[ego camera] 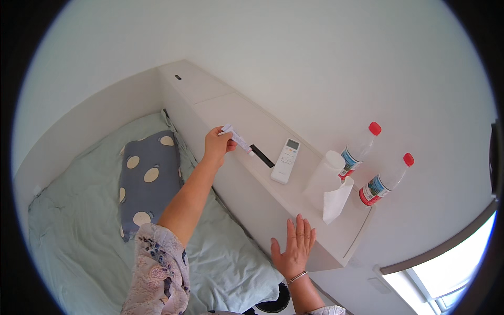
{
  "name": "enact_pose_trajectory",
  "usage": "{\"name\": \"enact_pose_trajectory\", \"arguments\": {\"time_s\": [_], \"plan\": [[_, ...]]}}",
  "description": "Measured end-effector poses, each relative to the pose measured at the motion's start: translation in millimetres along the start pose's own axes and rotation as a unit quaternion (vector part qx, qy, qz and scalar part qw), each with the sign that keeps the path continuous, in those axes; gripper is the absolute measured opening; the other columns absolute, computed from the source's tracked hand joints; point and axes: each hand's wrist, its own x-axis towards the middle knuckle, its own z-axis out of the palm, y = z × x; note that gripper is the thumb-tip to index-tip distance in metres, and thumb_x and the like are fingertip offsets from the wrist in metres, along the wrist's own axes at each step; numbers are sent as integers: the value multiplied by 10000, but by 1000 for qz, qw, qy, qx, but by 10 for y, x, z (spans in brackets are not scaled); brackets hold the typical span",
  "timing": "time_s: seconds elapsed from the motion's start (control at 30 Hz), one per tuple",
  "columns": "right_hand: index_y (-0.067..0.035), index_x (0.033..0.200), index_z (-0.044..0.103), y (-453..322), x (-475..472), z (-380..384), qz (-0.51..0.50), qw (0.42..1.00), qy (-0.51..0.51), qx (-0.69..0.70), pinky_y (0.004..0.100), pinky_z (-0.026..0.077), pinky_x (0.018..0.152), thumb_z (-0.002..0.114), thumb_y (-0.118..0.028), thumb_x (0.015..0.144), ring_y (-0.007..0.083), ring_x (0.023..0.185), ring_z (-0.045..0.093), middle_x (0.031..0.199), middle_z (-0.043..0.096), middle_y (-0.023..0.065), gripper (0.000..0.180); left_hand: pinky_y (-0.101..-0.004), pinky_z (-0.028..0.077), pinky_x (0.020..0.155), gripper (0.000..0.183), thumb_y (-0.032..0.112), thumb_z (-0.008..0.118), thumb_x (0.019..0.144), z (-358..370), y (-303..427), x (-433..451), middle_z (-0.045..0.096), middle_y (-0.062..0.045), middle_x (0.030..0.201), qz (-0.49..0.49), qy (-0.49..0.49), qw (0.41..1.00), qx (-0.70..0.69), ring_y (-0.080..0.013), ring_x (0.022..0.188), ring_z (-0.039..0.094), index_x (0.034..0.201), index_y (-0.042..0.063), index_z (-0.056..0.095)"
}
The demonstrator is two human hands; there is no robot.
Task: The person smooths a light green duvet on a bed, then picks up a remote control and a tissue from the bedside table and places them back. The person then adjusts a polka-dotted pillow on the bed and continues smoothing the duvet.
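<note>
Between the thumb and fingers of my left hand (219, 145) is a small white tube (238, 139) with a pale pinkish cap end. It is over the front part of a white headboard shelf (214, 112), close to a black slot in its top. My right hand (294, 248) holds nothing; its fingers are spread near the shelf's front edge, and I cannot tell whether they touch it. A white remote control (286, 161) lies on the shelf to the right of the slot. Beyond it stands a roll of white paper (319, 185) with a loose sheet hanging off.
Two clear plastic bottles with red caps, a rear one (358, 151) and a nearer one (388, 181), stand at the shelf's right end by the wall. Below lies a bed with a pale green sheet (90, 204) and a dotted grey-blue pillow (149, 189). A bright window (453, 264) is at lower right.
</note>
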Motion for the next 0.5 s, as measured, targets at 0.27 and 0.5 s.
{"name": "enact_pose_trajectory", "arguments": {"time_s": [0.27, 0.5], "plan": [[-5, 1395, 352, -61, 153, 130, 17, 997, -54, -53, 494, 149, 1089, 692, -293, 738, 342, 1357, 265, 1496, 291, 170, 794, -257, 533, 495, 432, 16, 614, 809, 73, -82, 95, 614, -114, 830, 73, 0, 987, 142, -158, 602, 635, 1212, -69, 487], [-34, 1370, 403, -160, 223, 154, 23, 996, -61, -62, 508, 155, 1087, 698, -277, 728, 361, 1344, 283, 1489, 302, 175, 748, -260, 529, 551, 408, 26, 634, 820, -131, -279, 254, 598, -106, 925, 132, 69, 987, 65, -159, 723, 644, 1199, -57, 511]]}}
